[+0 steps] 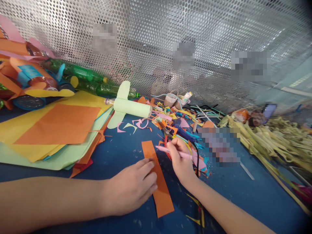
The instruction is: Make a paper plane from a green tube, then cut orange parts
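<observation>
My left hand (136, 183) lies over an orange paper strip (162, 185) on the blue table, its fingers slightly bent and resting on the strip's left side. The thumb is mostly hidden. My right hand (181, 159) is closed around a pink pen (174, 151), whose tip points left, close to the strip's upper right edge. Just beyond that hand lie dark-blue-handled scissors (184, 134) among paper scraps. Farther back, a plastic bottle wrapped in pale green paper (133, 108) lies on its side with paper wings.
Stacked coloured sheets (58, 125) lie at left, with green bottles (85, 73) and paper-decorated bottles behind. Colourful scraps (168, 113) and a small glue bottle (187, 97) are at the back. Dry leaf strips (270, 136) cover the right. A perforated metal wall (151, 32) bounds the table.
</observation>
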Tool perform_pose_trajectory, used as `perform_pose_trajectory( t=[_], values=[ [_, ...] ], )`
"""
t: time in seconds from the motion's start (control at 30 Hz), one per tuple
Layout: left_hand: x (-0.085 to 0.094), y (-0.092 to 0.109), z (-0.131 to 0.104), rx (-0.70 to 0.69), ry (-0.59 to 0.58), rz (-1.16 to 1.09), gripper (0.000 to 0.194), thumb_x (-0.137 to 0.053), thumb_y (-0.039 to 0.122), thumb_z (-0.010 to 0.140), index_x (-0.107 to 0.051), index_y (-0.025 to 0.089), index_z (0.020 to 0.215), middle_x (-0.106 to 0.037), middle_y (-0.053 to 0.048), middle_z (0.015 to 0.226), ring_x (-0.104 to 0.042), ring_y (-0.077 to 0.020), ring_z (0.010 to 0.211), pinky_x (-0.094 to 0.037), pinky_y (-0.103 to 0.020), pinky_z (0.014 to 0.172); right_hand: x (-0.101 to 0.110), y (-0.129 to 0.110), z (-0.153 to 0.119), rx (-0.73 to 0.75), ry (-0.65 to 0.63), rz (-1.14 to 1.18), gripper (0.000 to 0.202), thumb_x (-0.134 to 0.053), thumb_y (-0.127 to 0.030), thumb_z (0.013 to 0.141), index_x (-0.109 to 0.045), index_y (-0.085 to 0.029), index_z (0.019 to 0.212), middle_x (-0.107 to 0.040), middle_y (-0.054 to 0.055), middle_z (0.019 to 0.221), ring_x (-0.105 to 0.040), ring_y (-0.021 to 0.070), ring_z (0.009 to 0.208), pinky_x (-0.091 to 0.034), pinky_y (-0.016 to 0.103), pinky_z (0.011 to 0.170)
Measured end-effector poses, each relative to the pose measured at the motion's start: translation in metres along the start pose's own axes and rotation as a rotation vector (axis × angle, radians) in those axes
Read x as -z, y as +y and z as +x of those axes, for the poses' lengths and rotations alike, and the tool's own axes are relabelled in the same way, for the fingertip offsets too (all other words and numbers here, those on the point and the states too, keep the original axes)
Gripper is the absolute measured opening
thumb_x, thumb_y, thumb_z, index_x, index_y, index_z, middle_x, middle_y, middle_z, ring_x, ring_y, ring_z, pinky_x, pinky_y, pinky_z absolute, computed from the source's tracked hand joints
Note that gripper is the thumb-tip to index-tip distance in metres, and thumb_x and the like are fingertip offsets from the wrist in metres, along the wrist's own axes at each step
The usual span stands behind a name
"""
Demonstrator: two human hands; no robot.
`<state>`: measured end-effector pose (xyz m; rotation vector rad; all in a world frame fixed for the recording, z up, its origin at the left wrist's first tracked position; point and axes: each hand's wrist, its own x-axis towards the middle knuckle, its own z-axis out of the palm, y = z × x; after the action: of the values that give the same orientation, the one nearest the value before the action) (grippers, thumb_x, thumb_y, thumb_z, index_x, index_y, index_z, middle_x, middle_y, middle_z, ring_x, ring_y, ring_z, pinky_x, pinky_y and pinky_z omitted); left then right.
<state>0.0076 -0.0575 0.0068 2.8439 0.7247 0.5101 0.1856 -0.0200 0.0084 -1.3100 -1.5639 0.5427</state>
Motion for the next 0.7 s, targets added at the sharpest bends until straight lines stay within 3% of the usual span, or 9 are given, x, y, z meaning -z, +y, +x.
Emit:
perform_pose_trajectory(
  t=[0.13,0.3,0.43,0.6,0.7],
  values=[
    [0.011,-0.004,0.002,0.164,0.106,-0.180,0.018,-0.038,0.021,0.089,-0.053,0.015,0.083,-0.050,-0.011,0.106,-0.048,-0.0216,0.102,-0.043,-0.035,0.089,0.001,0.002,0.002,-0.059,0.039,0.149,0.019,-0.049,-0.031,0.084,-0.041,-0.021,0.070,-0.038,-0.006,0.059,-0.038,0.0098,0.052,-0.034,0.021,0.050],
    [0.013,-0.025,0.012,0.366,0.173,-0.350,0.020,-0.039,0.027,0.090,-0.054,0.018,0.081,-0.057,-0.002,0.081,-0.052,-0.0164,0.080,-0.044,-0.030,0.074,0.002,0.002,0.001,-0.058,0.029,0.316,0.012,-0.048,-0.030,0.086,-0.047,-0.021,0.078,-0.051,-0.004,0.060,-0.046,0.0103,0.054,-0.036,0.022,0.053],
    [0.008,-0.043,0.017,0.538,0.230,-0.522,0.021,-0.042,0.030,0.088,-0.057,0.018,0.082,-0.060,0.000,0.076,-0.055,-0.0138,0.069,-0.043,-0.025,0.063,0.001,0.005,0.000,-0.120,0.035,0.441,0.025,-0.048,-0.030,0.087,-0.040,-0.021,0.065,-0.051,-0.006,0.048,-0.044,0.0098,0.046,-0.035,0.023,0.050],
    [0.007,-0.045,0.018,0.577,0.246,-0.582,0.020,-0.046,0.030,0.085,-0.061,0.017,0.084,-0.060,0.000,0.076,-0.055,-0.0137,0.068,-0.043,-0.025,0.063,-0.001,0.010,0.001,-0.210,-0.008,0.568,0.030,-0.047,-0.030,0.087,-0.036,-0.020,0.061,-0.040,-0.009,0.040,-0.035,0.0076,0.036,-0.029,0.022,0.044],
    [0.009,-0.044,0.017,0.555,0.243,-0.569,0.020,-0.047,0.029,0.085,-0.062,0.018,0.084,-0.061,0.000,0.076,-0.055,-0.0141,0.069,-0.043,-0.026,0.063,-0.001,0.008,0.001,-0.209,-0.054,0.516,0.030,-0.048,-0.029,0.086,-0.036,-0.020,0.060,-0.040,-0.009,0.041,-0.035,0.0072,0.037,-0.029,0.022,0.045]
  ],
)
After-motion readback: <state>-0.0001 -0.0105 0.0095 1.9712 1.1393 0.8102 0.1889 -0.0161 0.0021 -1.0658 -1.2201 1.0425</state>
